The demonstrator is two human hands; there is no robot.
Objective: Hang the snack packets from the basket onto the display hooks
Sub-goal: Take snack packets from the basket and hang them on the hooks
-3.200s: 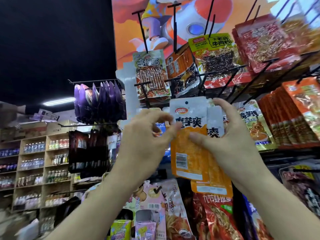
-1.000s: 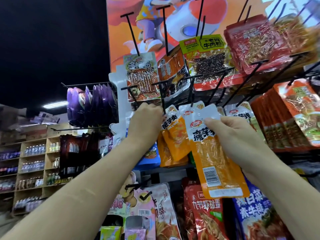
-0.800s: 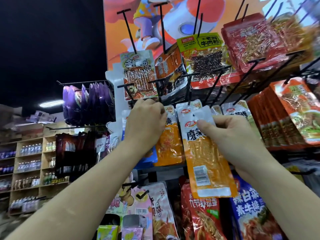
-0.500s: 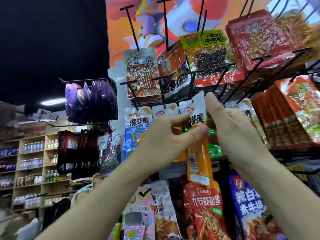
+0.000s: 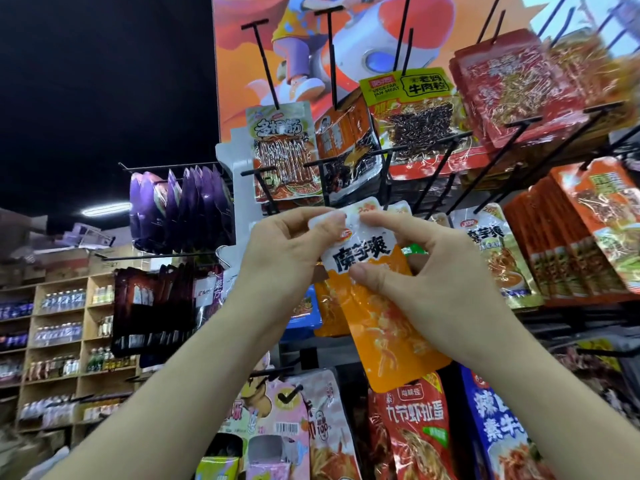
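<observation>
Both my arms are up in front of me, both hands on one orange snack packet [image 5: 388,327]. My left hand [image 5: 284,251] pinches the white top strip at its left corner, thumb and forefinger closed on it. My right hand [image 5: 436,282] pinches the same strip from the right, forefinger along the top edge, thumb pressed on the front by the printed black characters. The packet is tilted, with its bottom end swung down to my right. Its top sits just under the middle row of black display hooks [image 5: 263,192]; I can't tell if the hole is on a hook.

Just behind it hangs another orange packet [image 5: 327,313], with a blue packet [image 5: 304,310] beside it on the left. Below are a red packet [image 5: 412,427], a dark blue packet [image 5: 491,427] and a pink packet [image 5: 277,410]. To the right is a stack of orange packets [image 5: 588,230]. Above are a yellow-green packet [image 5: 412,109] and red packets [image 5: 512,88] on the upper hooks, against a cartoon poster [image 5: 311,46]. On the left, purple packets [image 5: 180,209] hang on a side rail. Far left are wooden shelves [image 5: 59,341] of bottles.
</observation>
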